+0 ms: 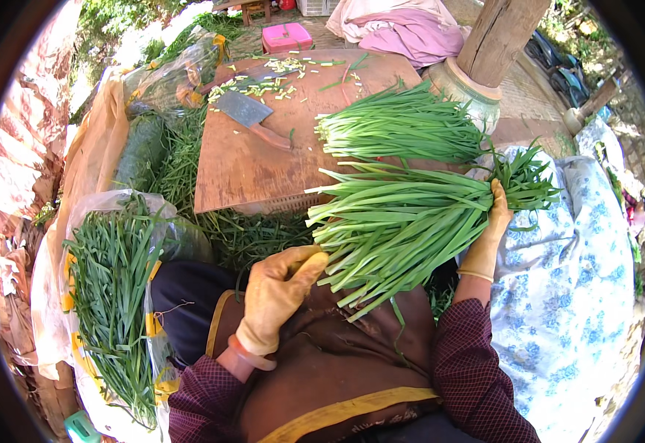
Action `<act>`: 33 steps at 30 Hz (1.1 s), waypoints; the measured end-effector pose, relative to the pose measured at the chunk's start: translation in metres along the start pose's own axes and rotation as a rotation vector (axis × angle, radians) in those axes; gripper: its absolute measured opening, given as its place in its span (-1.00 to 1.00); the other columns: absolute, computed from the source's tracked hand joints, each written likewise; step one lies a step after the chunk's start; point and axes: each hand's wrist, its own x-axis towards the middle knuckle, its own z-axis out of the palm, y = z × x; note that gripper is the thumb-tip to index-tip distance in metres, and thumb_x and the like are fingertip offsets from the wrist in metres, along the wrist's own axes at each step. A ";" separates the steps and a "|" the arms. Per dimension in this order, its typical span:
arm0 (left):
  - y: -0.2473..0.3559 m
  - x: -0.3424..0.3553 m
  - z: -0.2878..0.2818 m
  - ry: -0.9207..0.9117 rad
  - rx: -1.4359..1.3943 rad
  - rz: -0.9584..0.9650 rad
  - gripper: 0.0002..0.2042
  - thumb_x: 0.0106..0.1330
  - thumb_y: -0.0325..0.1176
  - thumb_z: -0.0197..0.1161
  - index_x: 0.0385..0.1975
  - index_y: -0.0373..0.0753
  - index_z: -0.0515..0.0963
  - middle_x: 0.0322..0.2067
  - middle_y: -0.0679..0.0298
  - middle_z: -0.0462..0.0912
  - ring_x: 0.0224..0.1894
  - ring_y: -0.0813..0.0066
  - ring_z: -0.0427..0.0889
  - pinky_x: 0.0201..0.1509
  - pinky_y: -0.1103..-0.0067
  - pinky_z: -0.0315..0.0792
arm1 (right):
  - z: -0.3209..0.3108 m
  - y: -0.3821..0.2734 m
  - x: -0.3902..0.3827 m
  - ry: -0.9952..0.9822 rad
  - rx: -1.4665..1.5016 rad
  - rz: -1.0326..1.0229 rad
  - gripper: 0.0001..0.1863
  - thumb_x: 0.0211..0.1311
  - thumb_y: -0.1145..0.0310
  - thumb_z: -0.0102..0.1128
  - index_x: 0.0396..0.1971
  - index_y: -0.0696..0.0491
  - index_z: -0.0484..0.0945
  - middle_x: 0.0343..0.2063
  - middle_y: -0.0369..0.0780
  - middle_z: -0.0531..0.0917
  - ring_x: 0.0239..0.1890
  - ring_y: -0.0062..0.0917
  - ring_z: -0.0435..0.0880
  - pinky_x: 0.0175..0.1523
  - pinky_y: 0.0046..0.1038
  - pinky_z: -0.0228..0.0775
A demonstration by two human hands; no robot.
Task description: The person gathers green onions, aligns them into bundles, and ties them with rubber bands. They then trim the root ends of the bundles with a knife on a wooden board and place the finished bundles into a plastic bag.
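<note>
My right hand (491, 232), in a tan glove, grips a loose bunch of green chives (404, 225) near its leafy end. The bunch fans out to the left above my lap, pale cut ends toward my left hand (278, 292). That hand, gloved too, is closed, thumb and curled fingers together just left of the stalk ends. Whether anything is in it is hidden. Beyond the held bunch, a second pile of chives (404, 127) lies on a wooden board (263, 173). A cleaver (243, 109) with a wooden handle rests on the board among short pale stem pieces (282, 66).
At my left stands a clear plastic bag (108, 214) filled with chives (119, 295). Loose greens lie beside and below the board. A wooden post (499, 44) on a rounded base rises at far right. Blue-flowered cloth (559, 295) covers my right side. A pink box (286, 37) sits beyond the board.
</note>
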 end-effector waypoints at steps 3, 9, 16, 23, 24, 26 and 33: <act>-0.003 0.018 0.036 -0.012 -0.181 0.092 -0.73 0.43 -0.25 0.30 -0.24 -0.41 0.65 -0.54 0.36 0.64 -0.47 0.69 0.45 -0.34 0.59 0.42 | -0.004 0.009 0.009 0.021 0.019 -0.030 -0.67 0.18 0.37 0.39 -0.16 0.31 0.70 -0.27 -0.16 0.72 -0.33 -0.49 0.69 -0.13 -0.46 0.58; -0.019 0.015 0.027 0.027 0.046 0.257 -0.66 0.53 -0.22 0.18 -0.41 -0.39 0.58 -0.56 0.52 0.54 -0.51 0.80 0.33 -0.41 0.64 0.30 | -0.014 0.014 0.011 0.009 0.039 -0.001 -0.63 0.19 0.34 0.39 -0.11 0.31 0.69 -0.21 -0.14 0.73 -0.24 -0.49 0.70 -0.07 -0.46 0.57; -0.042 0.021 -0.128 0.689 -0.312 0.296 -0.62 0.51 -0.04 0.16 -0.06 -0.28 0.63 -0.52 0.40 0.60 -0.70 0.84 0.14 -0.68 0.76 -0.03 | -0.005 0.003 0.001 0.072 -0.027 -0.021 -0.55 0.10 0.27 0.43 -0.09 0.30 0.69 -0.18 -0.09 0.71 -0.23 -0.40 0.69 -0.08 -0.39 0.59; -0.028 0.005 -0.084 0.382 -0.380 0.179 -0.62 0.53 -0.14 0.14 0.08 -0.33 0.58 -0.47 0.38 0.66 -0.64 0.81 0.21 -0.61 0.74 0.11 | 0.006 0.004 0.001 0.106 -0.021 -0.015 -0.62 0.09 0.31 0.44 -0.18 0.29 0.69 -0.25 -0.13 0.70 -0.31 -0.42 0.68 -0.15 -0.42 0.58; -0.023 -0.002 -0.064 0.156 -0.418 0.078 -0.72 0.50 -0.23 0.20 0.00 -0.30 0.65 -0.49 0.43 0.66 -0.60 0.85 0.29 -0.54 0.79 0.16 | 0.004 0.003 0.003 0.091 -0.009 0.000 -0.62 0.09 0.32 0.44 -0.18 0.29 0.69 -0.25 -0.14 0.70 -0.31 -0.44 0.68 -0.15 -0.43 0.58; -0.014 0.006 -0.016 -0.046 -0.077 0.126 -0.81 0.38 -0.35 0.33 -0.11 -0.27 0.68 -0.50 0.41 0.69 -0.47 0.62 0.60 -0.40 0.63 0.44 | 0.001 0.003 0.006 0.063 -0.004 0.019 -0.62 0.11 0.33 0.43 -0.15 0.30 0.69 -0.23 -0.14 0.70 -0.30 -0.45 0.68 -0.14 -0.45 0.58; 0.010 0.045 0.032 -0.005 0.562 0.357 -0.78 0.36 -0.28 0.27 -0.13 -0.25 0.70 -0.31 0.04 0.73 -0.28 0.10 0.72 -0.20 0.42 0.55 | -0.004 0.004 0.012 -0.039 -0.121 -0.082 -0.51 0.32 0.18 0.21 0.03 0.31 0.64 -0.05 -0.12 0.72 -0.10 -0.45 0.71 0.05 -0.43 0.57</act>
